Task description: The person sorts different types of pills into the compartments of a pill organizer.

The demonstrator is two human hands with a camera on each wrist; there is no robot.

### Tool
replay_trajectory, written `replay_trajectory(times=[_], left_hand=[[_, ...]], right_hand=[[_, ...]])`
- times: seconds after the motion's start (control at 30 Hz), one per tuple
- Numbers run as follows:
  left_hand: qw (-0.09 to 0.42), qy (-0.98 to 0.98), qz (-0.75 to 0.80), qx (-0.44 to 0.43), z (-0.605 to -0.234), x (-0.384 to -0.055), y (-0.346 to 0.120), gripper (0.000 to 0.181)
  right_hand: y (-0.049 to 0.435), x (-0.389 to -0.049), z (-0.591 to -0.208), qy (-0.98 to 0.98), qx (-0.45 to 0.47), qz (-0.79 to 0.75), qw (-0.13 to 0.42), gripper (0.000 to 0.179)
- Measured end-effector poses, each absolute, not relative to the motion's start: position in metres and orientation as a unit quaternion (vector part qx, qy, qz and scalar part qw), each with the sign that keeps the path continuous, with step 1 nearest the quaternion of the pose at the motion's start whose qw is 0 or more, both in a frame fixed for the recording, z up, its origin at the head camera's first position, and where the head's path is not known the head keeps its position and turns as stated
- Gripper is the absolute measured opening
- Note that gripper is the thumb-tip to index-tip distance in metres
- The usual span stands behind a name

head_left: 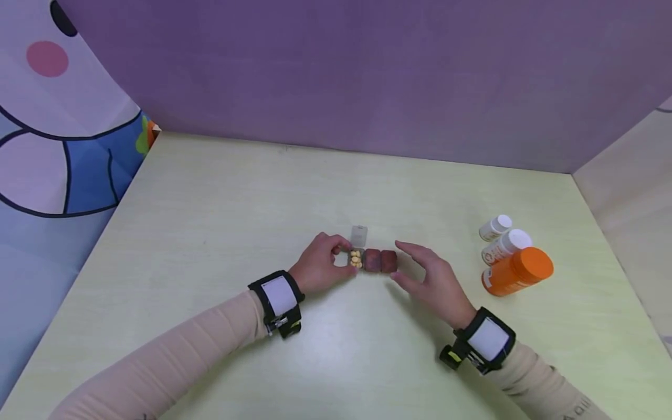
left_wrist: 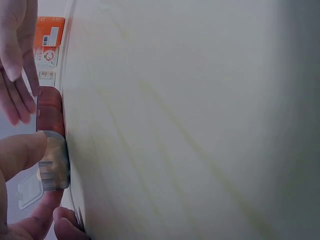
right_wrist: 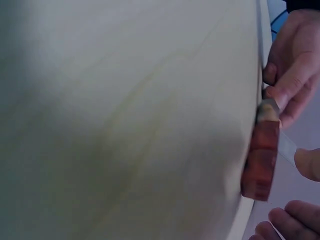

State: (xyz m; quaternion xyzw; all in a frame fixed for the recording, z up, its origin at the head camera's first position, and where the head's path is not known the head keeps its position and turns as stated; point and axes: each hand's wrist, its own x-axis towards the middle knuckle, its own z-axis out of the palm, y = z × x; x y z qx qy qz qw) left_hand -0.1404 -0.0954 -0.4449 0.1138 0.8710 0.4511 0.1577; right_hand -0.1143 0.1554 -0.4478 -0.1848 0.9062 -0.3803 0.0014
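A small pill box (head_left: 373, 261) lies on the table, with two dark red compartments and a clear one at its left end. The clear lid (head_left: 359, 235) stands open on the far side, and yellowish pills (head_left: 356, 258) show inside. My left hand (head_left: 322, 265) pinches that clear end between thumb and fingers; in the left wrist view its thumb (left_wrist: 22, 152) presses the compartment's side. Beside the red end, my right hand (head_left: 433, 286) is spread with thumb and fingers apart, holding nothing. The right wrist view shows a gap between its fingers and the red compartments (right_wrist: 261, 160).
At the right of the table (head_left: 252, 198) stand a small white bottle (head_left: 495, 227), a larger white bottle (head_left: 506, 246) and an orange bottle (head_left: 517, 271) in a row. A purple panel (head_left: 341, 76) rises along the far edge, and a patterned blue panel (head_left: 42, 245) borders the left.
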Motion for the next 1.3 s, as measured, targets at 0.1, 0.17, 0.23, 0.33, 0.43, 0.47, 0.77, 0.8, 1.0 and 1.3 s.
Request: replay_trajectory(times=[0.1, 0.17, 0.23, 0.33, 0.43, 0.47, 0.77, 0.8, 1.0, 1.3], left_hand=[[0.159, 0.873, 0.447, 0.113, -0.445, -0.140, -0.095, 0.042], [0.162, 0.873, 0.445, 0.113, -0.445, -0.141, -0.095, 0.042], [0.162, 0.874, 0.444, 0.116, -0.444, -0.141, -0.096, 0.042], [0.159, 0.873, 0.445, 0.120, -0.444, -0.141, -0.096, 0.041], [0.155, 0.872, 0.447, 0.123, -0.444, -0.140, -0.097, 0.040], [0.156, 0.872, 0.446, 0.124, -0.445, -0.140, -0.097, 0.040], [0.174, 0.854, 0.485, 0.072, -0.439, -0.147, -0.095, 0.058], [0.173, 0.845, 0.503, 0.058, -0.438, -0.148, -0.095, 0.059], [0.172, 0.772, 0.612, 0.009, -0.429, -0.157, -0.092, 0.066], [0.153, 0.778, 0.609, 0.002, -0.435, -0.156, -0.085, 0.048]], right_hand=[[0.147, -0.117, -0.451, 0.907, -0.190, -0.375, 0.023, 0.059], [0.142, -0.118, -0.452, 0.907, -0.192, -0.375, 0.031, 0.059], [0.138, -0.120, -0.452, 0.907, -0.195, -0.372, 0.033, 0.057], [0.132, -0.123, -0.451, 0.909, -0.204, -0.362, 0.027, 0.052], [0.128, -0.125, -0.449, 0.913, -0.208, -0.351, 0.017, 0.046], [0.126, -0.125, -0.448, 0.915, -0.205, -0.347, 0.014, 0.044], [0.119, -0.127, -0.441, 0.925, -0.170, -0.338, 0.040, 0.041], [0.119, -0.128, -0.440, 0.926, -0.167, -0.336, 0.044, 0.041], [0.115, -0.130, -0.437, 0.930, -0.149, -0.328, 0.067, 0.042], [0.117, -0.130, -0.437, 0.933, -0.144, -0.324, 0.062, 0.041]])
